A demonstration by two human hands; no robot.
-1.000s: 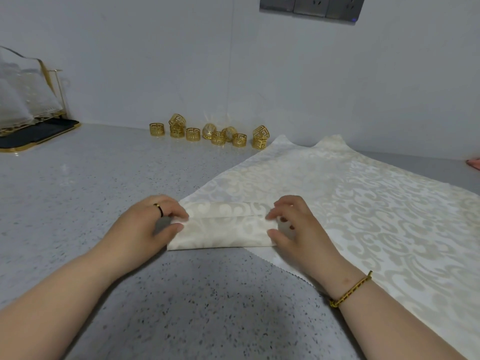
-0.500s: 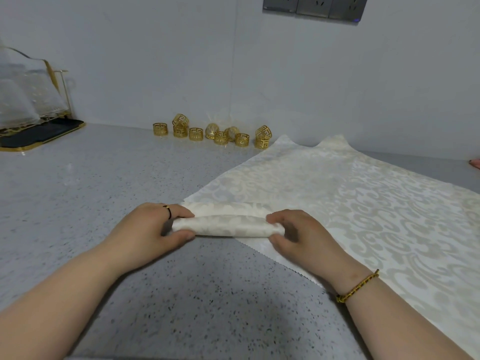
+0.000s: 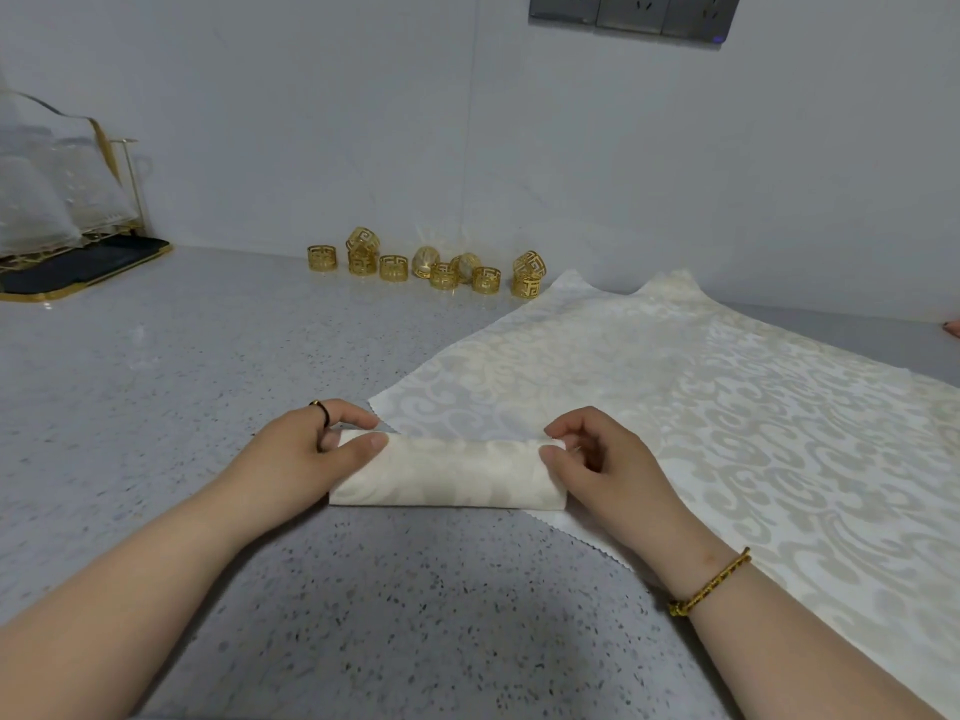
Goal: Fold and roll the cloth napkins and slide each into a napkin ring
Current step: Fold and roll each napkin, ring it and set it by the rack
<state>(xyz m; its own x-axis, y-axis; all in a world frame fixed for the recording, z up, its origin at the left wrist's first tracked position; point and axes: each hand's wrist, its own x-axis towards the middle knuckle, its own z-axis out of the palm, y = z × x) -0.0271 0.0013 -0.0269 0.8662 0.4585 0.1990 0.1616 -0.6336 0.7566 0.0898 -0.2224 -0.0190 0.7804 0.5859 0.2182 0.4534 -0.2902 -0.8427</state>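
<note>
A cream damask napkin (image 3: 447, 475) is seen as a loose, flattened roll lying crosswise on the speckled grey counter (image 3: 156, 407), close in front of the person. Its right end rests on the near corner of a spread cloth (image 3: 717, 407) of the same pattern, and its left end lies on the bare counter.

The roll is held at both ends. The left grip (image 3: 306, 459) is closed on the left end: the thumb is laid on top of the cloth and the fingers are curled round behind it. A dark ring (image 3: 321, 410) is worn on one of its fingers. The right grip (image 3: 608, 459) is closed on the right end in the same way, with the thumb pressed on the near side of the roll and the fingers bent over the far side. A braided gold bracelet (image 3: 711, 584) is worn on that wrist.

The spread cloth is laid flat from the roll toward the wall, where two pointed corners are seen at its far edge. A cluster of gold napkin rings (image 3: 426, 267) is set along the foot of the wall, well apart from the roll; most are stood upright, and two are perched tilted on others. At the far left a gold wire rack (image 3: 127, 200) holding clear glassware is placed on a black tray (image 3: 88, 265) with a gold rim. A row of grey wall sockets (image 3: 634, 13) is mounted above.
</note>
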